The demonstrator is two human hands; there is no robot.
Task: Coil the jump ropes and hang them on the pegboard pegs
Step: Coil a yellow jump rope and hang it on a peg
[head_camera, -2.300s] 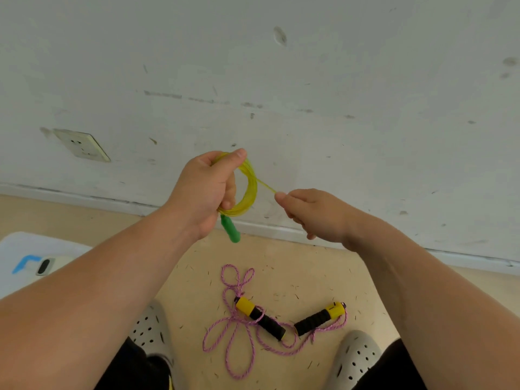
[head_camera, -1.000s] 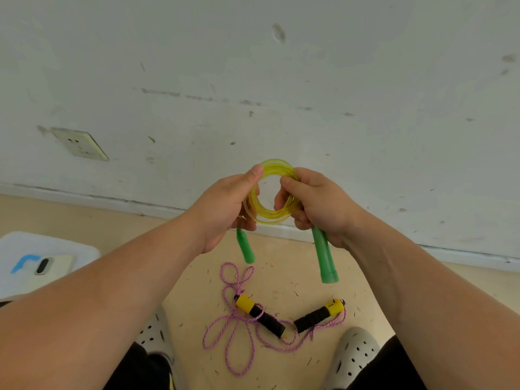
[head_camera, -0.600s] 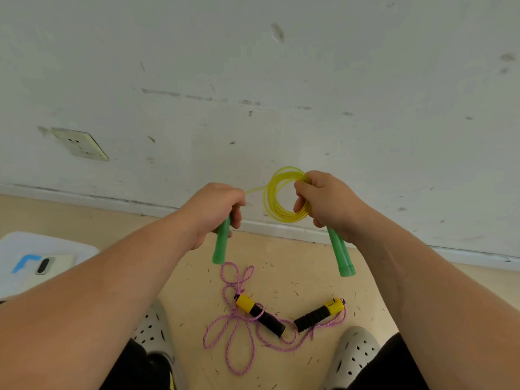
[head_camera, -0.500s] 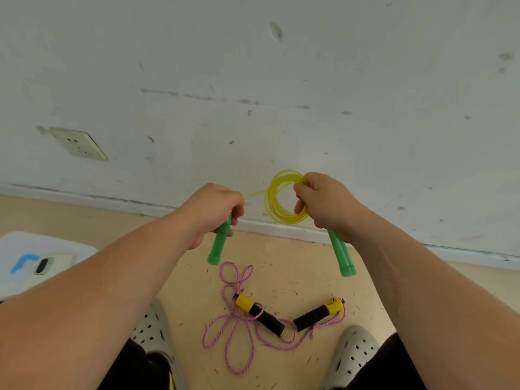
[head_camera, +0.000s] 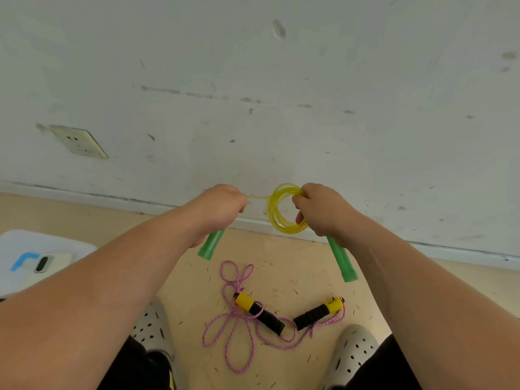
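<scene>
Yellow jump rope [head_camera: 284, 229], thin glossy plastic, is wound into a small ring of many turns and held in the air in front of the wall [head_camera: 253, 80]. The right grip [head_camera: 320, 209] is curled tight round the ring's right side, and a green handle [head_camera: 342, 260] hangs from beneath it. A short strand runs from the top of the ring to the left grip [head_camera: 222, 206], which is fisted round the second green handle [head_camera: 210, 246].

Coiling looks nearly finished, and that is where it may come undone. Cord like this is likely springy, so any easing of the right grip could let the turns fan out. A hard pull on the strand from the left could drag a turn loose or cinch the ring crooked. With both handles dangling, the bundle may swing and slip off a peg.

Below, the pink jump rope [head_camera: 233, 327] sprawls uncoiled on the floor [head_camera: 295, 266] between two perforated shoes [head_camera: 152, 325]; a step could snag it. No pegboard is in view.
</scene>
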